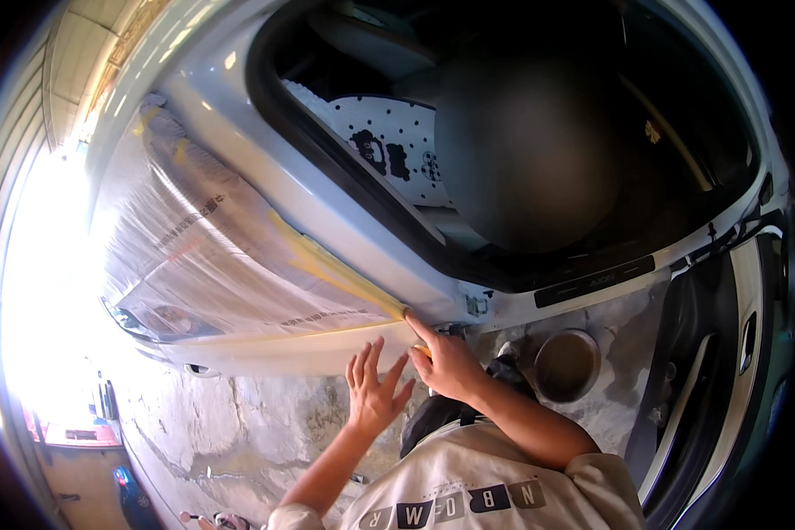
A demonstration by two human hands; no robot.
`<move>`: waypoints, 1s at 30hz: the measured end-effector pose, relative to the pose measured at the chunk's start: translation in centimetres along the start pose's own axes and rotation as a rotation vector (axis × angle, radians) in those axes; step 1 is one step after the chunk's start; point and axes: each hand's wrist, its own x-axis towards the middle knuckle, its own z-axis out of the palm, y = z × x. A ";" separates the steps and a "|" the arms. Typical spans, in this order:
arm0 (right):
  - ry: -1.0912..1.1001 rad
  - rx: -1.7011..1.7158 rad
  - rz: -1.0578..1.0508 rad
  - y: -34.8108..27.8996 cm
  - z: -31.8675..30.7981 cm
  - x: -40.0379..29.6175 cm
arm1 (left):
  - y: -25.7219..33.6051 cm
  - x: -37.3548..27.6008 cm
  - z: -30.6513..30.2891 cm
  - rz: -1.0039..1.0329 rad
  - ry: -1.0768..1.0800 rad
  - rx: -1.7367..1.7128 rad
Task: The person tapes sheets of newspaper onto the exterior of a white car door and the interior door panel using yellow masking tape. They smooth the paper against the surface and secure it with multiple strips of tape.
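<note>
Translucent masking film (192,245) with printed writing is draped over a car's body. Yellow masking tape (344,278) runs along its upper edge, narrowing to a corner. At that corner, the extended index finger of my right hand (454,364) presses on the tape's end. Under my right thumb shows a small orange-yellow item (423,351), mostly hidden by the hand; I cannot tell what it is. My left hand (374,394) is just left of the right one, fingers spread and holding nothing, near the pale lower body panel (285,352).
Above right is the car's open doorway, with a dark AION sill plate (595,281). An open door (709,371) stands at the right. A round bucket (568,366) sits on the worn concrete floor (271,417). A patterned sunshade (397,146) shows inside the car.
</note>
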 end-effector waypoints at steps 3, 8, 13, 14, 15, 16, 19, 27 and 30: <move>-0.055 -0.081 0.082 -0.8 0.4 -0.1 | -0.1 -3.7 0.9 -0.138 -0.018 -0.165; 0.195 -0.147 0.072 -2.2 3.4 -0.3 | -1.5 -10.7 3.5 -0.223 0.006 -0.408; 0.308 -0.122 0.096 -1.5 4.4 -0.8 | -4.8 -14.4 4.4 -0.324 0.054 -0.607; 0.363 -0.060 0.024 -1.8 4.4 -0.7 | -5.6 -15.1 4.3 -0.318 0.056 -0.622; 0.295 0.161 0.179 -6.1 4.2 -1.1 | -6.4 -15.9 4.3 -0.320 0.059 -0.631; 0.376 0.230 0.152 -6.5 4.6 -1.1 | -7.2 -16.7 4.1 -0.294 0.084 -0.600; 0.676 0.354 -0.106 -7.5 5.3 -2.7 | -9.5 -19.0 3.4 -0.249 0.085 -0.581; 0.801 -0.400 -0.363 -6.6 9.0 -2.3 | -12.4 -26.6 2.3 -0.356 0.097 -0.623; 0.762 -0.640 -0.349 -5.2 11.4 -1.6 | -12.0 -29.1 3.4 -0.371 0.108 -0.593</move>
